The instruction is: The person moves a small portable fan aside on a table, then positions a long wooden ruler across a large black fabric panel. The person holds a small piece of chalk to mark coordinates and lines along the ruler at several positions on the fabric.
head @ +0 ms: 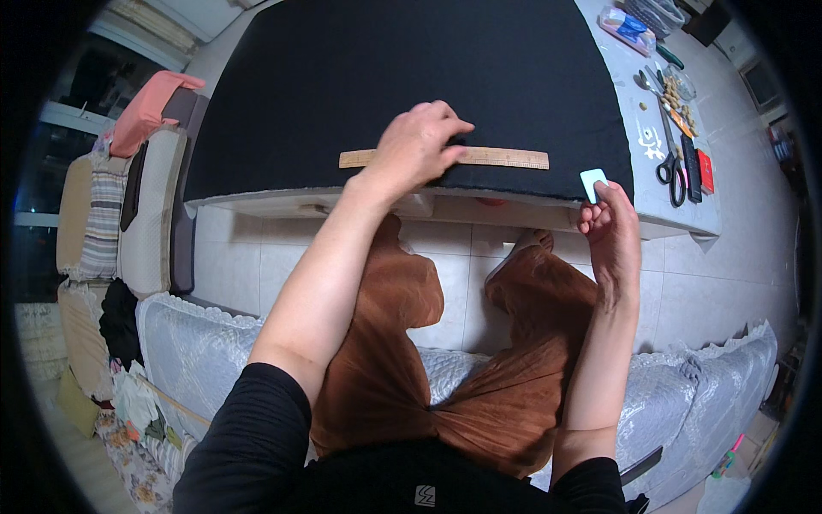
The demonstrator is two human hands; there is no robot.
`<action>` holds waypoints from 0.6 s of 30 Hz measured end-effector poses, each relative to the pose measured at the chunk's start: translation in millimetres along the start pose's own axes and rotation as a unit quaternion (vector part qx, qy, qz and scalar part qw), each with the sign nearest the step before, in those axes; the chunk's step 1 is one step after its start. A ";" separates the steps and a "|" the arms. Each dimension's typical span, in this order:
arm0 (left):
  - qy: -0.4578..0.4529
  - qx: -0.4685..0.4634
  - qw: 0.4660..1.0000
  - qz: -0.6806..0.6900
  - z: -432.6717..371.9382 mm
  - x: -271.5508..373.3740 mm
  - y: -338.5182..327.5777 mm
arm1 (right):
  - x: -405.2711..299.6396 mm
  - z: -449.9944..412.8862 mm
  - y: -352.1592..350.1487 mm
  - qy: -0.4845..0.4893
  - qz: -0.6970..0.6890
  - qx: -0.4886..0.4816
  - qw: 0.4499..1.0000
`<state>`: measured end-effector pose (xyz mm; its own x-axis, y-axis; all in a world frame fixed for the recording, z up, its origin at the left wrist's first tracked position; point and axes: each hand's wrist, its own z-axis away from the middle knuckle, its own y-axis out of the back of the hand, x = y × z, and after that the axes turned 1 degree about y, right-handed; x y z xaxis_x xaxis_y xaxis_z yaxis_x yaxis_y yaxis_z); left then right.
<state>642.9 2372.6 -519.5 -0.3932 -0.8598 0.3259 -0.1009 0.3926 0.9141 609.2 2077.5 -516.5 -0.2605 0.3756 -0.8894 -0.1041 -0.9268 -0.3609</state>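
Note:
Black fabric [411, 77] covers most of the table in front of me. A wooden ruler [507, 158] lies on it near the front edge, roughly parallel to that edge. My left hand [424, 141] is over the middle of the ruler, fingers apart and bent; whether its fingertips touch the ruler cannot be told. Between thumb and fingers, my right hand [607, 212] pinches a thin pale blue piece of tailor's chalk [591, 183] by the fabric's front right corner.
On the table's right side lie black-handled scissors [671, 177], a black remote control [691, 168], a red box [705, 171], nuts in their shells [671, 95], a spoon [644, 79] and a tissue pack [627, 29]. A covered sofa [199, 334] is behind my legs.

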 end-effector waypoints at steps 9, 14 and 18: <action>0.201 -0.113 0.973 -0.032 32.9 -26.1 30.4 | -2.6 -11.0 16.2 -0.070 -0.150 0.040 0.985; 0.186 -0.114 0.976 -0.027 34.5 -33.4 30.5 | -0.9 -17.5 28.6 -0.084 -0.230 -0.004 0.969; 0.161 -0.119 0.979 -0.030 33.5 -36.2 28.2 | 0.6 -20.1 35.4 -0.088 -0.250 -0.005 0.964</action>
<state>623.6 2425.7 -513.6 -0.0810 -0.9525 0.2937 0.1166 0.2836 0.9518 624.6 2044.9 -535.5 -0.3381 0.7689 -0.5426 -0.2500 -0.6293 -0.7359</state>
